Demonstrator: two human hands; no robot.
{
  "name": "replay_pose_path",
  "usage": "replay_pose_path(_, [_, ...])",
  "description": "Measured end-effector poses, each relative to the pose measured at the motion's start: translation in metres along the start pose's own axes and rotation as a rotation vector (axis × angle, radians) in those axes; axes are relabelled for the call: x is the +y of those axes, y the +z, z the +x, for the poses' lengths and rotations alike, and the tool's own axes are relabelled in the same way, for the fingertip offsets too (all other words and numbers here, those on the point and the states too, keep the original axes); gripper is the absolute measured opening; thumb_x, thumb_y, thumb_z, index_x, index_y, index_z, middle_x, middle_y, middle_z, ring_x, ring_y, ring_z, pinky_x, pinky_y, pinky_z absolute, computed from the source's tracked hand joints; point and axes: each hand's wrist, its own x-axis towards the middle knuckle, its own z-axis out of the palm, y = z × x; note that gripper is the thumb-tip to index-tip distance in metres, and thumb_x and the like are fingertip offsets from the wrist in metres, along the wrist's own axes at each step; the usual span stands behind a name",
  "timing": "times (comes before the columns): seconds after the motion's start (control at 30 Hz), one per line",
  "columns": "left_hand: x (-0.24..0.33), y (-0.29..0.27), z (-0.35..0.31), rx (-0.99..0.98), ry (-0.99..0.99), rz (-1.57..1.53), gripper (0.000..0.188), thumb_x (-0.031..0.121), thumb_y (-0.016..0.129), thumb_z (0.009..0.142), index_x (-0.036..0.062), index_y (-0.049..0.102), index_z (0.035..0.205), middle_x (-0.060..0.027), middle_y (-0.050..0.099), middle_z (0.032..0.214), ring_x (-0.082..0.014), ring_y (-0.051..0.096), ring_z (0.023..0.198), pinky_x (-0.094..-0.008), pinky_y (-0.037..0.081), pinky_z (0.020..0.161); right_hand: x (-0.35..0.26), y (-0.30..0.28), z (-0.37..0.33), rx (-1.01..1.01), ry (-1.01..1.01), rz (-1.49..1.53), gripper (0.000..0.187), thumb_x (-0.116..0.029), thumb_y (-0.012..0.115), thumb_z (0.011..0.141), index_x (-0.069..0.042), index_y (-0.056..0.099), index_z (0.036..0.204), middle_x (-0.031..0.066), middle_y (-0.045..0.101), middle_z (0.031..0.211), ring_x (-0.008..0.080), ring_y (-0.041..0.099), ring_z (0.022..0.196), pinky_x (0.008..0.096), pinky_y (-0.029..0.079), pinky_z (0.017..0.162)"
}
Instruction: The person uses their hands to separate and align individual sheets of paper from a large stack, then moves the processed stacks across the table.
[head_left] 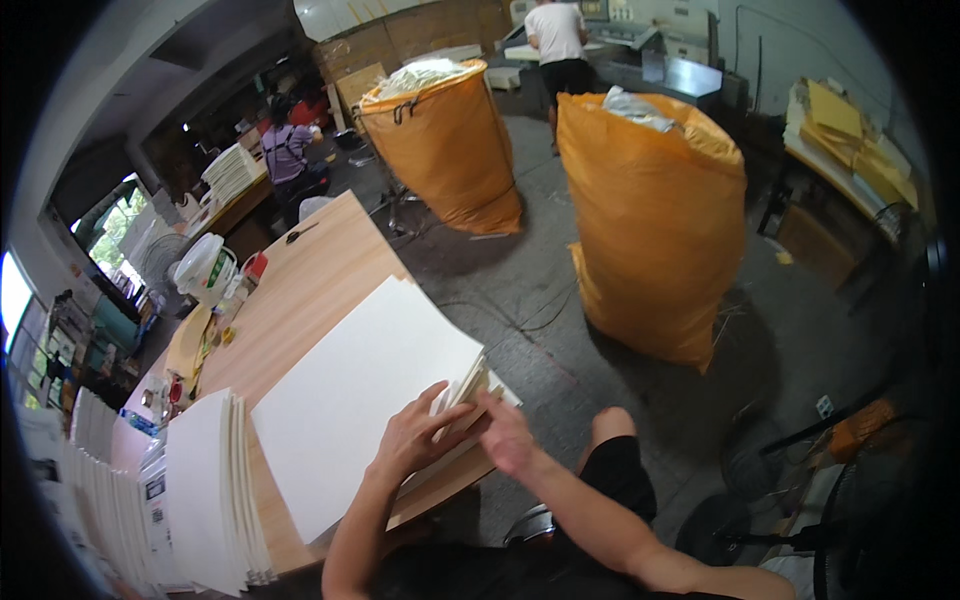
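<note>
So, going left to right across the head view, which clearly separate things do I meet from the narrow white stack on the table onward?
Narrow white stack → left hand → right hand → nearer orange sack → yellow sheets.

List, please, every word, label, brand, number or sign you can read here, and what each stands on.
None is legible.
White bucket: green marking, too small and blurred to read.
Pale sheet left of the smaller white stack: dark print, too blurred to read.
Large white top sheet by the hands: no print visible.
</note>
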Motion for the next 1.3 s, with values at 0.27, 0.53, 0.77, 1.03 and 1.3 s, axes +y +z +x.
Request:
replay_pose_path(0.27, [0.016, 0.003, -0.027, 0.035, 0.068, 0.255, 0.035, 0.035, 0.077, 0.087, 0.0306, 0.068, 0.121, -0.0168, 0.040, 0.159, -0.0436, 0.039, 0.145, -0.0579, 0.044, 0.111, 0.030, 0.010, 0.009, 0.077, 0.277, 0.093, 0.047, -0.044, 0.073, 0.096, -0.014, 0.059, 0.128, 0.0055, 0.068, 0.109, 0.0214, 0.066, 0.101, 0.0411, 0.056, 0.088])
replay_pose_path(0.53, [0.085, 0.056, -0.156, 0.606, -0.668, -1.917, 0.059, 0.040, 0.062, 0.100, -0.0006, 0.049, 0.141, -0.0238, 0.057, 0.140, -0.0388, 0.060, 0.125, -0.0509, 0.045, 0.112, 0.022, 0.044, 0.018, 0.280, 0.148, -0.073, 0.036, -0.014, 0.074, 0.096, -0.003, 0.060, 0.128, 0.0100, 0.065, 0.120, 0.0225, 0.064, 0.109, 0.0417, 0.056, 0.096])
replay_pose_path(0.77, [-0.010, 0.023, -0.279, 1.616, -0.382, -1.969, 0.092, 0.060, 0.069, 0.089, -0.0052, 0.037, 0.144, -0.0163, 0.046, 0.144, -0.0319, 0.042, 0.137, -0.0468, 0.029, 0.120, 0.017, 0.039, 0.024, 0.217, 0.204, -0.085, 0.034, -0.014, 0.062, 0.103, -0.004, 0.055, 0.135, 0.0113, 0.062, 0.127, 0.0279, 0.061, 0.117, 0.0487, 0.052, 0.102])
replay_pose_path(1.03, [-0.136, -0.053, -0.340, 0.789, -0.658, -1.767, 0.061, 0.039, 0.061, 0.099, -0.0054, 0.052, 0.140, -0.0161, 0.063, 0.132, -0.0268, 0.062, 0.121, -0.0432, 0.049, 0.105, 0.026, 0.028, 0.018, 0.311, 0.231, -0.105, 0.042, -0.023, 0.068, 0.100, -0.008, 0.054, 0.136, 0.0104, 0.063, 0.129, 0.0300, 0.063, 0.118, 0.0505, 0.056, 0.097])
replay_pose_path(1.3, [-0.116, -0.119, -0.281, 0.526, -0.768, -1.284, 0.048, 0.022, 0.065, 0.097, -0.0009, 0.056, 0.138, -0.0088, 0.065, 0.124, -0.0171, 0.060, 0.114, -0.0310, 0.047, 0.099, 0.024, 0.025, 0.017, 0.258, 0.031, -0.373, 0.045, -0.023, 0.069, 0.098, -0.007, 0.056, 0.137, 0.0097, 0.064, 0.128, 0.0274, 0.064, 0.116, 0.0445, 0.058, 0.096])
